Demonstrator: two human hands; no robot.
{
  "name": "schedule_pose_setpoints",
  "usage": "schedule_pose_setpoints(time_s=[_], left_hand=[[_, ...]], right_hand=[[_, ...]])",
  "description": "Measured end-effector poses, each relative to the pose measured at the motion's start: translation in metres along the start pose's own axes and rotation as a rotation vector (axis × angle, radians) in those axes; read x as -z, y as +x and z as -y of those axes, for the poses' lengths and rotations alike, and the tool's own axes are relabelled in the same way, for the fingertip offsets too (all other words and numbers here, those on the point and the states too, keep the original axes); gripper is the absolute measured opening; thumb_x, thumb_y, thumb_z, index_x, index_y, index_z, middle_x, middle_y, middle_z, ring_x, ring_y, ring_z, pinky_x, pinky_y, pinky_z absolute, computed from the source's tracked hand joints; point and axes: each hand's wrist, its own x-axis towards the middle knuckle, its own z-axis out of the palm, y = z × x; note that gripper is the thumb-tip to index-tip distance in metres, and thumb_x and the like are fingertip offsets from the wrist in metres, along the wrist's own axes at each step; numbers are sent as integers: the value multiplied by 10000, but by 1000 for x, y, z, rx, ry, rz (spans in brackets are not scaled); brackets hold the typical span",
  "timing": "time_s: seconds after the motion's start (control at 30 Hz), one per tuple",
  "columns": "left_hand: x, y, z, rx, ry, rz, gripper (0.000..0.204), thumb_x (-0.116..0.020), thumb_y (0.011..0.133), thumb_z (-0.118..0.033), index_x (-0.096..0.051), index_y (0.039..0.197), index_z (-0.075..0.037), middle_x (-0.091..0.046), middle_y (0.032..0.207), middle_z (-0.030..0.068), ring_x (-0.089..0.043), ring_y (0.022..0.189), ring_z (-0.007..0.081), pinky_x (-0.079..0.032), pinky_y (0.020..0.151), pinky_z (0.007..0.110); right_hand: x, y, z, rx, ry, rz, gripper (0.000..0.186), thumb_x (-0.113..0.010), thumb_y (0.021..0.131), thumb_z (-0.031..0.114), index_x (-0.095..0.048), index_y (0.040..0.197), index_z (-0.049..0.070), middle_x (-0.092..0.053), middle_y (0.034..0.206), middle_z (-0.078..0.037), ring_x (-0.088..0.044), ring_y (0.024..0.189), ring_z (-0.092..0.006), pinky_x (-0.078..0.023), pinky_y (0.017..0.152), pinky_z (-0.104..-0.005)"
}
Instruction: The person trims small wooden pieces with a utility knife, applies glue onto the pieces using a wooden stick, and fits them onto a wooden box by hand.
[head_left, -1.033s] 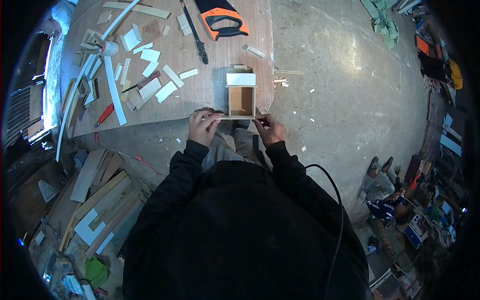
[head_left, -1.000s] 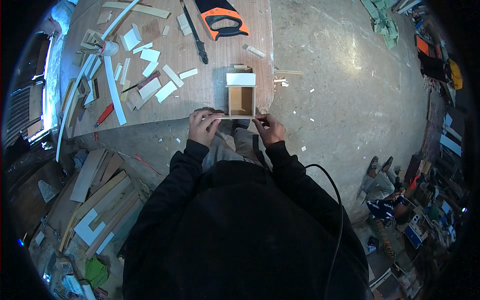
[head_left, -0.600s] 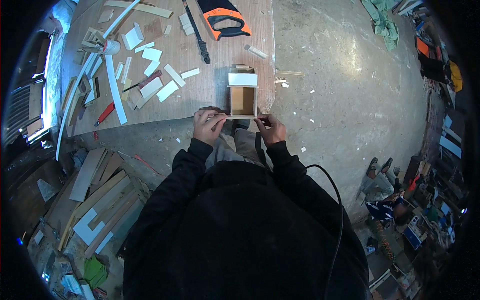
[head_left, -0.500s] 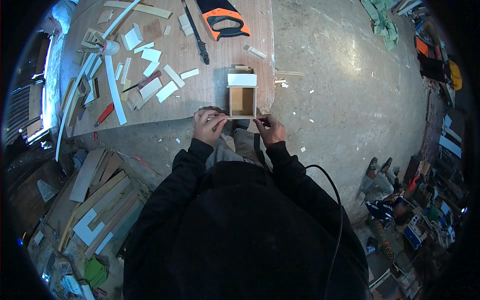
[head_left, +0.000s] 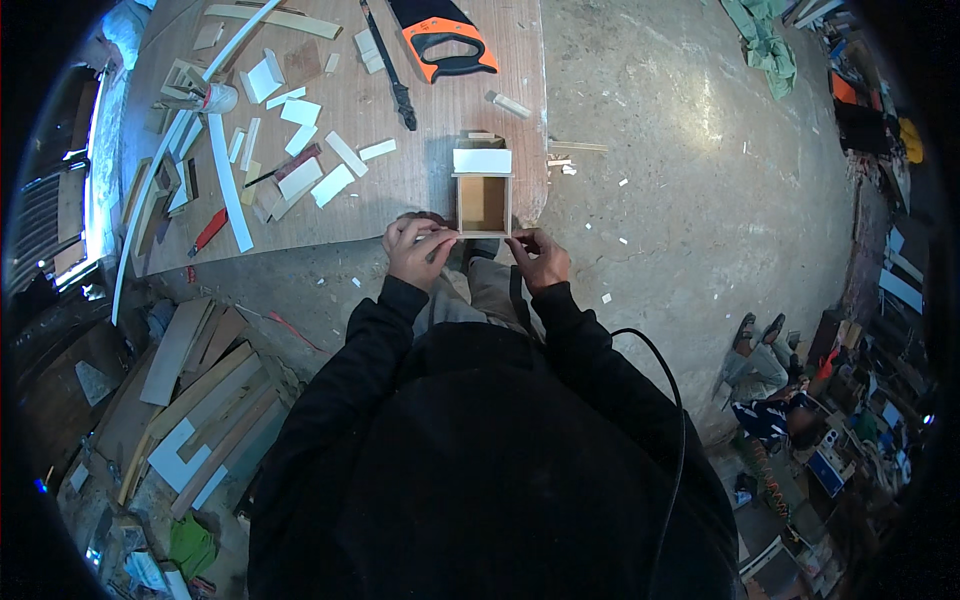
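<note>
A small open-topped wooden box [head_left: 484,204] sits at the near right corner of the worktable, its near end out past the edge. A white panel [head_left: 482,160] lies across its far part. My left hand [head_left: 416,250] pinches the box's near left corner between thumb and fingers. At the near right corner, my right hand [head_left: 542,260] grips the frame the same way, fingertips closed on the edge. The undersides of both grips are hidden.
On the worktable [head_left: 430,180] lie an orange-and-black handsaw [head_left: 447,45], a dark bar tool [head_left: 390,65], a red-handled tool [head_left: 209,230], white offcuts [head_left: 332,184] and long strips [head_left: 228,180]. Boards [head_left: 200,420] are stacked on the floor at left. Another person [head_left: 765,370] sits at lower right.
</note>
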Motion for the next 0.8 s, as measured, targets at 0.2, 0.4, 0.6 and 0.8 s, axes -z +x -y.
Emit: schedule_pose_setpoints(time_s=[0.2,0.4,0.6,0.8], left_hand=[[-2,0,0,13,-6,-14,155,-784,742,-210,-760,892,-242,-608,971,-37,-514,1030,227,-352,930,406],[-1,0,-3,31,18,8,132,-768,772,-247,-762,904,-254,-600,995,-27,-508,1048,243,-352,935,421],[-2,-1,-2,30,39,-1,135,-776,759,-253,-752,892,-258,-605,992,-43,-495,1057,239,-337,944,427],[-3,-1,-3,37,39,-4,128,-771,765,-260,-750,891,-259,-609,987,-43,-499,1048,243,-338,944,427]], right_hand=[[-2,1,-3,-2,0,11,162,-739,832,206,-701,924,79,-723,838,-83,-707,731,-186,-544,657,-294],[-1,2,-4,-8,2,18,155,-734,834,211,-696,914,83,-725,837,-76,-710,740,-183,-546,658,-294],[-1,2,-2,-5,-1,23,151,-735,832,193,-690,912,72,-725,835,-79,-710,735,-189,-549,662,-297],[-1,2,-2,-7,-9,21,139,-737,831,189,-698,907,79,-723,827,-79,-709,733,-194,-547,655,-302]])
